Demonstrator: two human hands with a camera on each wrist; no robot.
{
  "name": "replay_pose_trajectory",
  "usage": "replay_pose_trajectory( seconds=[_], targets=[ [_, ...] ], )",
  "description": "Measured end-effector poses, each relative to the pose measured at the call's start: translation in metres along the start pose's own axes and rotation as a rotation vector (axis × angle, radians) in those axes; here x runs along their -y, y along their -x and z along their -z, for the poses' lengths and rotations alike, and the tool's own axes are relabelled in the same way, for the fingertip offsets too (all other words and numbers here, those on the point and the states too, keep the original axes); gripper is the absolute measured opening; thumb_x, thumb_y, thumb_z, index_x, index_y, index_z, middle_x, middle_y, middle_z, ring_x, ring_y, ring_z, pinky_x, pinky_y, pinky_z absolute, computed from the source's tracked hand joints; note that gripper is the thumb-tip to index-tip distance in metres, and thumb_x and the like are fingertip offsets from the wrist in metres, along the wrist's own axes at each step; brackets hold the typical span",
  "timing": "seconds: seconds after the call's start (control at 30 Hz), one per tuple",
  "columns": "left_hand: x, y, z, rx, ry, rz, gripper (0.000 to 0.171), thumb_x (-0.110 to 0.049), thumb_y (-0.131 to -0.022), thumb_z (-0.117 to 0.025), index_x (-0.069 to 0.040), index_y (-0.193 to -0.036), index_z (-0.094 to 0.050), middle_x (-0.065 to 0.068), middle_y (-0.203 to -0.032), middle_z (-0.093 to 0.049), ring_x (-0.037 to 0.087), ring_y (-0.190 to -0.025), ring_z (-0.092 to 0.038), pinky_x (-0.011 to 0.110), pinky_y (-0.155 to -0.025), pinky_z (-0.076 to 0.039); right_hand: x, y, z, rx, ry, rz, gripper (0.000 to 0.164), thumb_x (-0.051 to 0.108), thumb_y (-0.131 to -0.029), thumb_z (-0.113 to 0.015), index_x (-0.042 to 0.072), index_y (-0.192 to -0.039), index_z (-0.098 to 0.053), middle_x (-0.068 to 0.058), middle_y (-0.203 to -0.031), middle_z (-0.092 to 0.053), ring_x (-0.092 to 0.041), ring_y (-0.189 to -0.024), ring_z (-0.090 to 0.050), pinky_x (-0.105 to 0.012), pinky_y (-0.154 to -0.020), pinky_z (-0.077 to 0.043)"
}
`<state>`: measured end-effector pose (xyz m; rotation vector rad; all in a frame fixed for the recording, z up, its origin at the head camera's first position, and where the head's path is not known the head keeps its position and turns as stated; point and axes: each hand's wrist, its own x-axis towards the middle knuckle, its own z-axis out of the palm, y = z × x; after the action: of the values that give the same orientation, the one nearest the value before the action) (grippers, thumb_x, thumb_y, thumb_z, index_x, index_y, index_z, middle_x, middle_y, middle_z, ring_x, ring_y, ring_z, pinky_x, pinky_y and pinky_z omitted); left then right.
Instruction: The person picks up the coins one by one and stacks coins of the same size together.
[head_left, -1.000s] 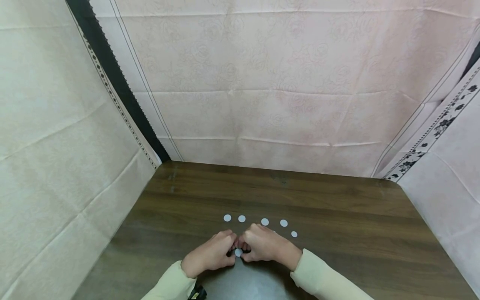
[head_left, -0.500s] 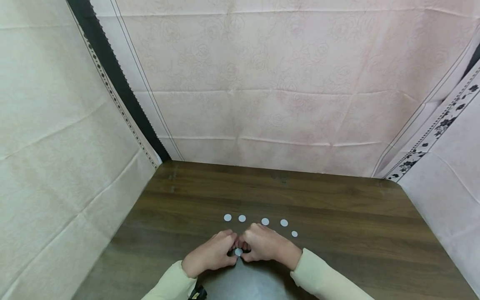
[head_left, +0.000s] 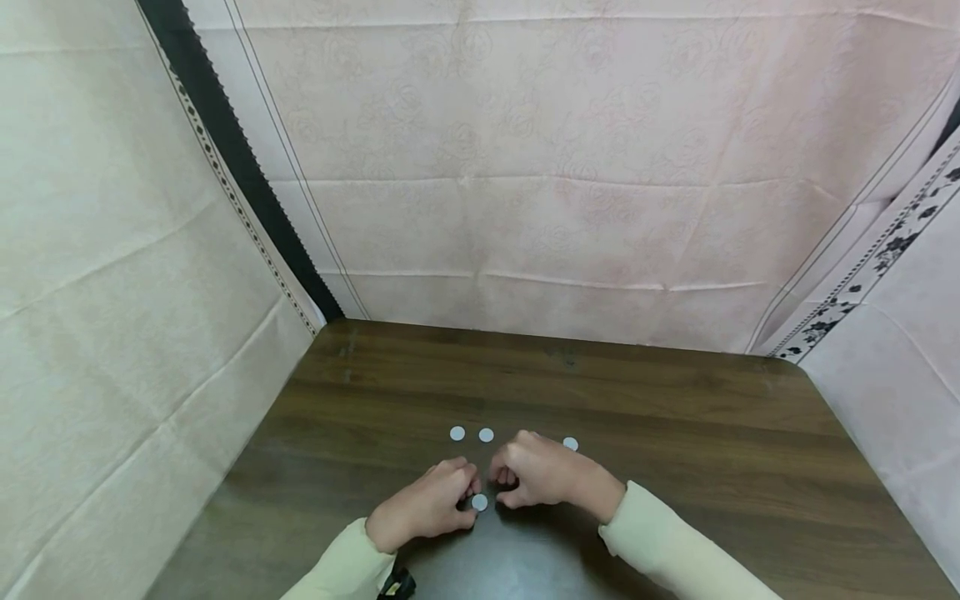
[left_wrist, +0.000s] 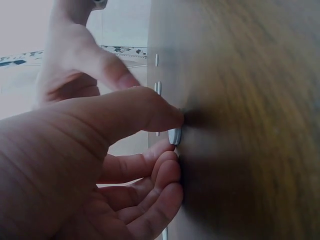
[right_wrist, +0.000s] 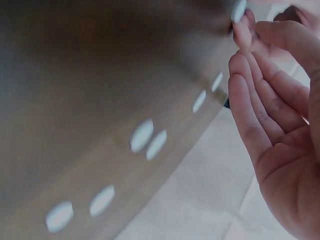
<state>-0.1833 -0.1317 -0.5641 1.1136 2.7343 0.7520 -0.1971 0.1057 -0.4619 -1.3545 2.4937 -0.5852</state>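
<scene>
My left hand [head_left: 431, 504] rests at the front of the table, thumb and index finger pinching a small round white disc [head_left: 479, 502] at its edges. In the left wrist view that white disc [left_wrist: 174, 136] stands out a little thick from the wood, between thumb tip and forefinger. To its right, my right hand [head_left: 546, 472] hovers with bent fingers and the thumb apart, nothing between them. Seen from the right wrist, its fingers [right_wrist: 265, 100] are loosely bent beside several flat white discs [right_wrist: 142, 135]. The right hand covers some of the discs in the head view.
Behind the hands, loose white discs lie in a rough row, among them a left one [head_left: 457, 433], a neighbour [head_left: 486, 435] and a right one [head_left: 571, 443]. The brown wooden table [head_left: 675, 408] ends against pale patterned cloth [head_left: 555, 167] on three sides.
My right hand has pulled away from the pinched disc, moving right and slightly back, and now covers discs that showed before. The left hand stays at the disc.
</scene>
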Motion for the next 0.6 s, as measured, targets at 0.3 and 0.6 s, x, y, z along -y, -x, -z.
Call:
replay_pose_trajectory(
  seconds=[0.3,0.6],
  targets=[
    [-0.021,0.004,0.017,-0.03,-0.005,0.0,0.021,-0.019,-0.084,-0.08,-0.017,-0.092,-0.061,-0.009,-0.085,-0.052,0.003,-0.076,-0.045,0.018,-0.066,-0.042,-0.015,0.015,0.03,-0.007,0.037,-0.04,0.017,0.011,-0.089,-0.083,0.004,-0.103,-0.079,-0.006,-0.095,-0.079,-0.006,-0.083,-0.072,-0.017,-0.074,-0.058],
    [-0.057,0.007,0.048,0.01,-0.015,0.055,0.019,-0.014,-0.084,-0.081,-0.011,-0.092,-0.064,-0.003,-0.086,-0.057,0.003,-0.078,-0.044,0.019,-0.069,-0.043,-0.031,0.03,0.038,-0.01,0.082,-0.072,0.015,0.006,-0.086,-0.082,0.0,-0.099,-0.078,-0.007,-0.09,-0.078,-0.014,-0.079,-0.073,-0.021,-0.072,-0.058]
  ],
)
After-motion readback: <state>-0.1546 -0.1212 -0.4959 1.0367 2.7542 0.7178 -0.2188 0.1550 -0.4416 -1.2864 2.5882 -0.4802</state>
